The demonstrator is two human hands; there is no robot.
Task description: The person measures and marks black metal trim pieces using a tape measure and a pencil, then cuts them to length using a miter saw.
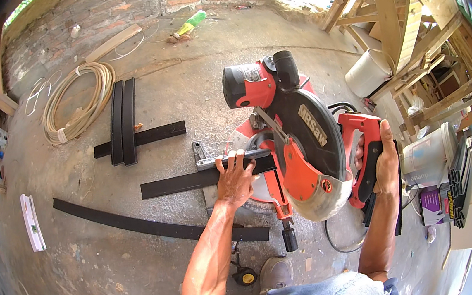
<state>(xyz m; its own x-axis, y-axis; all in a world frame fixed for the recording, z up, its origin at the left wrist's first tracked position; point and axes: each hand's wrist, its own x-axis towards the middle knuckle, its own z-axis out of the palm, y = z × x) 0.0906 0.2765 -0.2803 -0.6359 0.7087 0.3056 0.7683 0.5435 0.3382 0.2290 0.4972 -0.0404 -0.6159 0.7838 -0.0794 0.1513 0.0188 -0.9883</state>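
A red and black miter saw [303, 130] stands on the concrete floor in front of me, its round blade guard upright. My right hand [388, 161] is wrapped round the saw's red and black handle [364, 146]. My left hand [235, 178] clamps a black metal-looking bar [177, 184] on the saw's base, with its fingers over the grey fence [223, 159]. The bar sticks out to the left and runs right toward the saw's middle. Whether the blade touches it is hidden by the guard.
Two short black bars [123, 123] lie across another black bar [159, 134]. One long black strip [150, 220] rests nearer me, by a tape measure [244, 275]. Coiled hose [74, 102], a green bottle [191, 24], white buckets [368, 72], and a power cable [342, 246] surround the saw.
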